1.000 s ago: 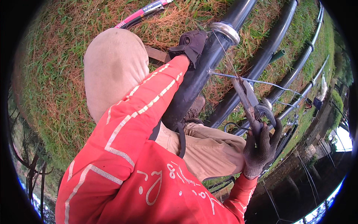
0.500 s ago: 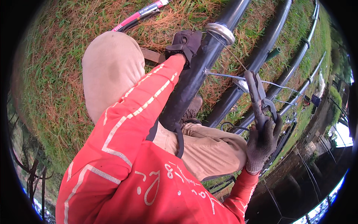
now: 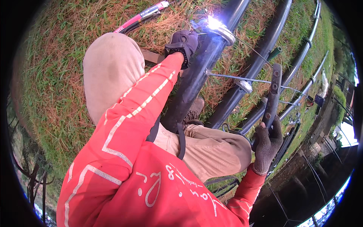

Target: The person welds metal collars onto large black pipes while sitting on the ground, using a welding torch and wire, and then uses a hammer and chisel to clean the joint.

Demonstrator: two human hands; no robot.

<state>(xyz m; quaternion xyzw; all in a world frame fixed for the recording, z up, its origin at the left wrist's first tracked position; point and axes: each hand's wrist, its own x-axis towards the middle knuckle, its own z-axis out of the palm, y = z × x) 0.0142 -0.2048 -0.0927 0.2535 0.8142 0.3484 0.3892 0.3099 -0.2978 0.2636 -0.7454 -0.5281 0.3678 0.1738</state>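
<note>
My right hand (image 3: 267, 145), in a dark knit glove, is closed around a welding electrode holder (image 3: 275, 92) held upright. A thin welding rod (image 3: 251, 49) runs from its jaws up-left to a pale ring (image 3: 225, 34) around the nearest black pipe (image 3: 202, 62). A bright white-violet arc (image 3: 214, 23) glares at the ring's left side and hides the joint. Beside this pipe, my left hand (image 3: 184, 42) in a dark glove is closed on a thin metal rod (image 3: 203, 33) pointing toward the ring. Most of that rod is hidden by the fingers.
More black pipes (image 3: 261, 62) lie side by side to the right, crossed by a thin metal bar (image 3: 238, 78). A pink and white packet (image 3: 141, 17) lies on the grass (image 3: 56, 79) at the upper left. My bent knee (image 3: 113, 68) is beside my left arm.
A bright arc has lit at the ring. The electrode holder has turned more upright and shifted right, and my left hand has drawn slightly left from the pipe.
</note>
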